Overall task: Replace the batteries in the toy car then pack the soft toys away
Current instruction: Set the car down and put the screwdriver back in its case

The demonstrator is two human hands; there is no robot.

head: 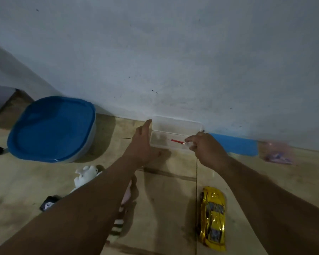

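left hand (143,144): fingers straight, flat against the left side of the clear box (175,133) by the wall
right hand (205,147): pinching the red screwdriver (176,141) over the box
toy car (213,217): yellow, on the floor (164,208) under the right arm, well short of the box
soft toys (86,174): on the floor under the left arm
blue-lidded tub (52,128): far left

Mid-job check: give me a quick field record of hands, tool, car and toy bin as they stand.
left hand: open, at the left edge of the clear box
right hand: pinching the red screwdriver over the box
toy car: yellow, on the floor, untouched
blue-lidded bin: lid on, by the wall
soft toys: on the floor under the left arm
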